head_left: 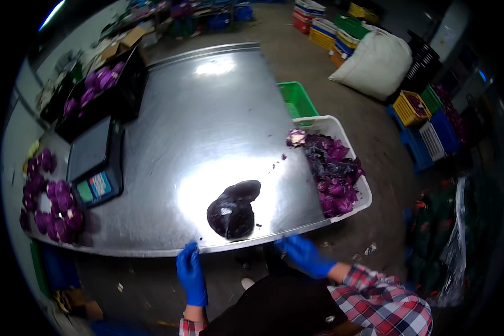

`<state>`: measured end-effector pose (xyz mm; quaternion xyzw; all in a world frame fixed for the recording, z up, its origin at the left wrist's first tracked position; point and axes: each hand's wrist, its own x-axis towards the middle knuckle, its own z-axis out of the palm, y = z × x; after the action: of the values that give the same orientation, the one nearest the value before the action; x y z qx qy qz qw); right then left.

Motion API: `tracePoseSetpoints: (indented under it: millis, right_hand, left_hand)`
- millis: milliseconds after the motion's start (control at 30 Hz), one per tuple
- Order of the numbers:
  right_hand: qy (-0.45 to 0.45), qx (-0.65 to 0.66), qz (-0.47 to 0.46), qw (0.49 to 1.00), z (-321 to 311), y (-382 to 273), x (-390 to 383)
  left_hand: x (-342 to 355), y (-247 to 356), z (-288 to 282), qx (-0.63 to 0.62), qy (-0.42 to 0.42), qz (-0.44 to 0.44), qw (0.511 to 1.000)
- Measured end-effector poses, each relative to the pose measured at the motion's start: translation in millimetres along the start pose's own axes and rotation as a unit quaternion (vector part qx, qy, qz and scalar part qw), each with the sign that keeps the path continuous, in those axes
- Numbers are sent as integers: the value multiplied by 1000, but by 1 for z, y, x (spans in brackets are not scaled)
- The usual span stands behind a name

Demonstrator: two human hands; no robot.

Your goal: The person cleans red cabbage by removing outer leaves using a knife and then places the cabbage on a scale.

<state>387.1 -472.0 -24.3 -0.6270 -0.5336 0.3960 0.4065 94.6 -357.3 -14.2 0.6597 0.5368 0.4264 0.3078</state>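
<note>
My left hand (192, 278), in a blue glove, is at the near edge of the metal table (179, 106), its fingers bent together in a pinch; whatever is between them, if anything, cannot be made out. Farther right along that edge is my right hand (308, 256), also gloved in blue, with blurred fingers pointing left. Just beyond both hands, a dark, glossy bundle (229, 215) that looks like a plastic bag lies on the table. Neither hand touches it. A trimmed purple cabbage head or core (296, 138) with a pale cut face rests at the table's right edge.
Right of the table, a white bin (365, 193) holds purple leaves and dark plastic; behind it is a green crate (299, 98). A scale (92, 159), purple cabbages (53, 215) and a black crate (130, 92) stand left. A white sack (375, 61) leans far right.
</note>
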Motion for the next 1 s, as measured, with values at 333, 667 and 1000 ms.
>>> tracePoseSetpoints:
  millis: [333, 667, 1000]
  right_hand:
    - [38, 247, 96, 963, -59, 83, 246]
    - [52, 284, 120, 950, -102, 61, 214]
    - [56, 339, 233, 910, -57, 27, 194]
  left_hand:
    - [59, -8, 106, -163, -91, -152, 971]
    - [103, 8, 148, -160, -156, -116, 968]
    - [172, 19, 190, -201, -361, -3, 911]
